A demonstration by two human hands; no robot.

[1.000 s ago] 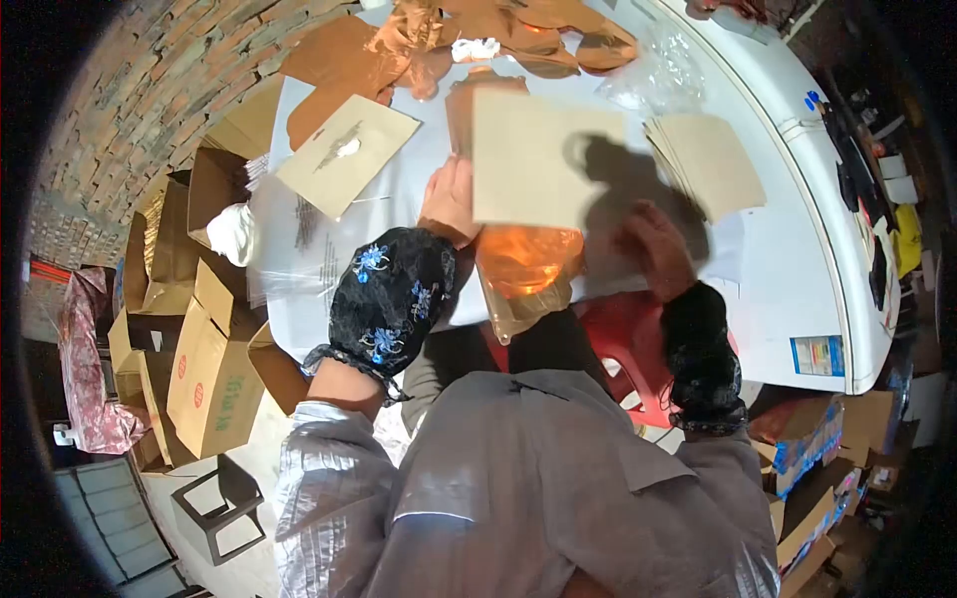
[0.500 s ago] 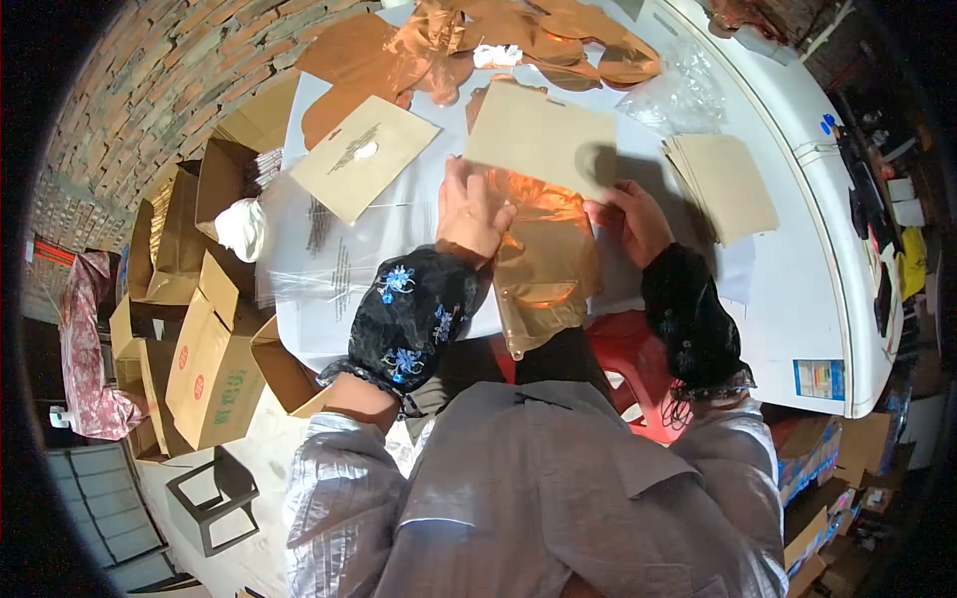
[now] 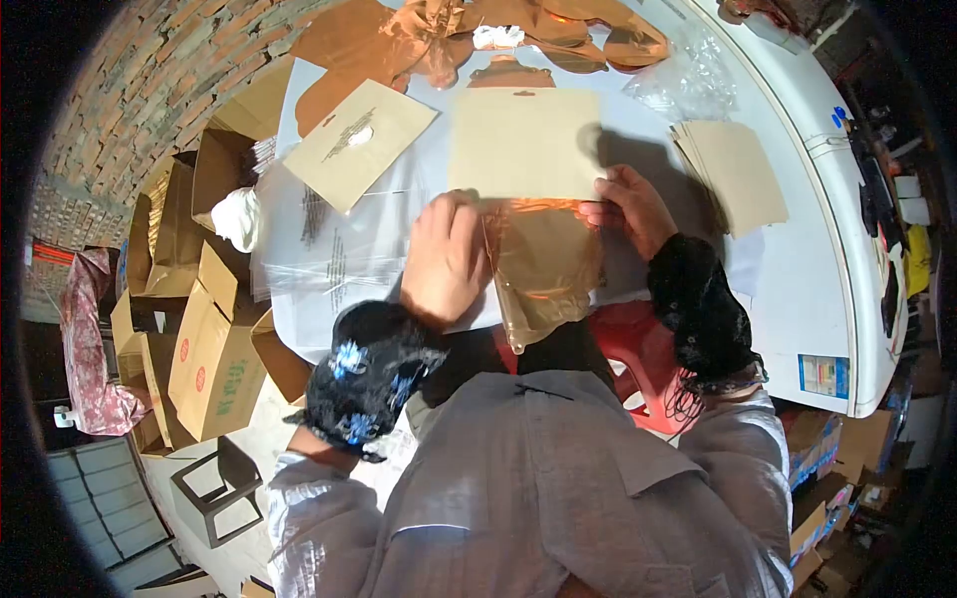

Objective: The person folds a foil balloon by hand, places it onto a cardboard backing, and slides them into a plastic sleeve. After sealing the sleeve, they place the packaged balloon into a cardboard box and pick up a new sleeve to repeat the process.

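Observation:
A beige card (image 3: 523,145) with a small hang slot at its top lies in front of me over a copper-coloured foil balloon (image 3: 550,274). The foil shows below the card and hangs past the table's near edge; some also sticks out above. My right hand (image 3: 638,214) pinches the card's lower right corner and the foil, thumb on top. At the lower left corner, the curled fingers of my left hand (image 3: 446,254) grip the card's edge; their tips are partly hidden. Another beige card (image 3: 361,145) with printing and a white spot lies to the left on clear plastic sleeves (image 3: 334,234).
More copper foil pieces (image 3: 349,60) spread along the table's far side. A stack of beige cards (image 3: 733,174) and crumpled clear plastic (image 3: 688,85) lie to the right. Cardboard boxes (image 3: 214,339) stand left of the table; a red stool (image 3: 633,354) is under its near edge.
The card has shifted left and turned so its lower edge lies level across the foil. My left hand has moved left and toward me, to the card's lower left corner.

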